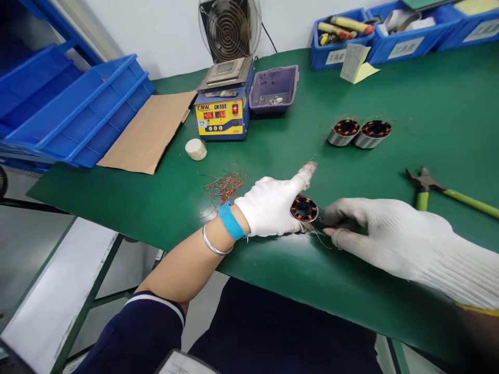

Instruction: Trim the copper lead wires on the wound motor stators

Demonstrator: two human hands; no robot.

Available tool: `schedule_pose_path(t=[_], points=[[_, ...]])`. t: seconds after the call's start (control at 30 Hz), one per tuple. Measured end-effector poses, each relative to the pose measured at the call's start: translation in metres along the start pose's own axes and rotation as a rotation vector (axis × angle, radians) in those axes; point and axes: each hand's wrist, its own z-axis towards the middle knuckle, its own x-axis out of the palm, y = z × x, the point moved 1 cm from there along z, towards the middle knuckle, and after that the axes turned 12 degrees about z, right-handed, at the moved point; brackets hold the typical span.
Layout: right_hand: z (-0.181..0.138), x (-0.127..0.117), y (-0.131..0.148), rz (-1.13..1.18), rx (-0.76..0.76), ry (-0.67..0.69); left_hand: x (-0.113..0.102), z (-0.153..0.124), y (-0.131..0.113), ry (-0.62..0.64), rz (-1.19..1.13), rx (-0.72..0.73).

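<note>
Relation first, left to right. Left hand: from my end I read it as grasping the stator, fingers and thumb wrapped about its left side. The stator sits at the near part of the bench, between the hands, its ring face up towards me; axis looks near upright, though the glove hides most of the wall. Leads trail from its lower right rim, towards me and the right. Right hand: just right of the stator, thumb and finger tips drawn close together beside the leads. I cannot tell whether they pinch one. Left hand is the nearer; it touches.

Materials, same direction. Bin: ribbed blue plastic, tilted. Cardboard: flat, brown, matt. Puck: off-white, squat, round. Scraps: fine copper wire, loosely tangled. Heater: boxy, yellow panel, red digits, metal top. Tray: purple plastic, bright bits inside. Stator: black core, copper windings in a ring. Gloves: white knit, greyed at the tips. Two more stators: silvery cylinders, side by side. Cutters: dark metal jaws, green grips, lying open.
</note>
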Motion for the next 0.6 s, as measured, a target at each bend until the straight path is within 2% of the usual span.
schedule_pose_path(t=[0.1,0.17,0.27,0.33,0.5,0.6], points=[[-0.001,-0.004,0.004,-0.083,0.094,-0.059,0.000,0.000,-0.001,-0.003,0.041,0.031],[-0.003,-0.007,0.007,-0.153,0.097,-0.088,0.000,0.000,-0.002,-0.018,0.065,0.038],[-0.004,-0.006,0.009,-0.198,0.057,-0.006,0.000,-0.001,-0.005,-0.056,0.074,0.056],[-0.003,-0.004,0.009,-0.170,0.038,0.035,0.000,-0.003,-0.008,-0.076,0.071,0.063],[0.006,0.000,0.003,0.000,-0.005,-0.029,0.003,-0.003,-0.008,-0.111,0.022,0.067],[0.009,-0.002,0.001,0.171,0.018,-0.042,0.009,0.001,-0.002,-0.115,-0.156,0.034]])
